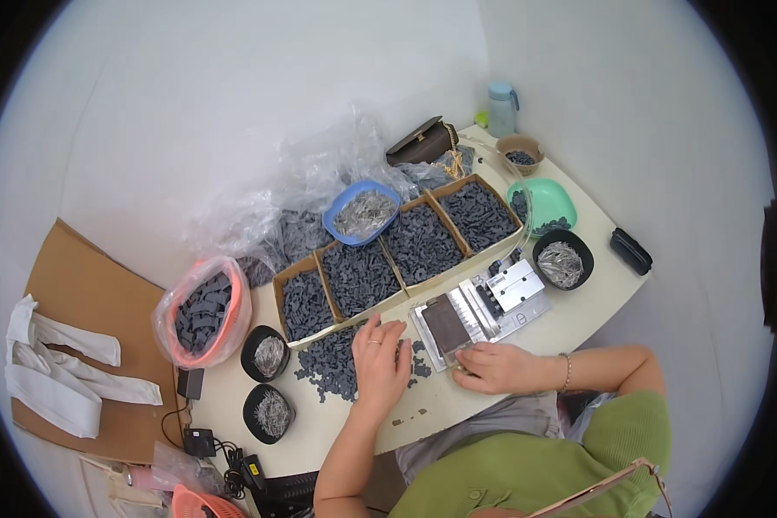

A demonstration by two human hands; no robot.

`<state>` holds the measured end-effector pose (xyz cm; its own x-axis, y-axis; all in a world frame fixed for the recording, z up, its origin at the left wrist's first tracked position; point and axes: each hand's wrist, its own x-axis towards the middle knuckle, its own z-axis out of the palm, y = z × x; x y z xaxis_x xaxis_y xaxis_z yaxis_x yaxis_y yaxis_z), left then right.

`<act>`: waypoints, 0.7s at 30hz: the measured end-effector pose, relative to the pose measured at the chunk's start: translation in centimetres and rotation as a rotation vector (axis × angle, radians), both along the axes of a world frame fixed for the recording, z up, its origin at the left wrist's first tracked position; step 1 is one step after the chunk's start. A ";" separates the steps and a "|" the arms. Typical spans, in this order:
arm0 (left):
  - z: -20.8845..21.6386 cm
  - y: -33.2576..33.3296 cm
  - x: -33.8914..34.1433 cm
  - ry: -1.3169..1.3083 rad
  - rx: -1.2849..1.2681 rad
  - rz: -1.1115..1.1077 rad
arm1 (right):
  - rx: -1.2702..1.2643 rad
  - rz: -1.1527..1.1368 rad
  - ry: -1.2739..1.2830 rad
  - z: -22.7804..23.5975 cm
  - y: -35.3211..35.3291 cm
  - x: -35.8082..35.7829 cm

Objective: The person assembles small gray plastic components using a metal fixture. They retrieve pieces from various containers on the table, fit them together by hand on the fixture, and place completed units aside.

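Note:
My left hand [382, 364] is over the right part of a loose pile of small dark grey plastic parts [328, 364]. Its fingers are bent and pressed toward the thumb; what lies between them is too small to make out. At the near corner of a silver metal fixture [492, 312] is my right hand [499, 369], its fingertips pinched together. Whatever they hold is hidden. A flat dark brown block [447, 324] lies on the fixture, just beyond these fingers. A white box-shaped unit [516, 286] is mounted on the fixture's right part.
Behind the pile, a divided cardboard tray [404, 295] holds grey parts. A blue bowl [328, 226] of metal pins rests on it. Black bowls of pins [290, 414] [589, 274] stand at both sides. A green tray [570, 207], bagged pink basket [243, 321] and blue bottle [502, 116] stand farther out.

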<state>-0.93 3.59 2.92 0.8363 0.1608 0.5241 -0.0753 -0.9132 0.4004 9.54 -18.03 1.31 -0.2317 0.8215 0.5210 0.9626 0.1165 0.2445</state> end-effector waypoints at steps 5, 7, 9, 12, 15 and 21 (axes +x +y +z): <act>-1.2 -0.1 -0.5 0.116 0.029 -0.176 | 0.222 0.068 0.063 1.7 1.5 3.8; -2.0 -1.2 -0.4 0.093 0.087 -0.219 | 0.103 -0.180 0.206 3.0 3.8 6.4; -2.3 -2.6 -0.1 0.079 0.161 -0.223 | 0.196 -0.224 0.683 4.4 7.0 9.0; -2.0 -4.2 0.3 0.075 0.310 -0.149 | 0.045 -0.248 0.963 3.7 10.2 11.9; -2.3 -5.2 1.4 0.157 0.455 -0.119 | -0.229 -0.243 1.206 3.9 10.5 14.0; -1.8 -5.3 2.5 0.268 0.634 -0.175 | 0.064 -0.414 0.975 4.8 5.1 21.3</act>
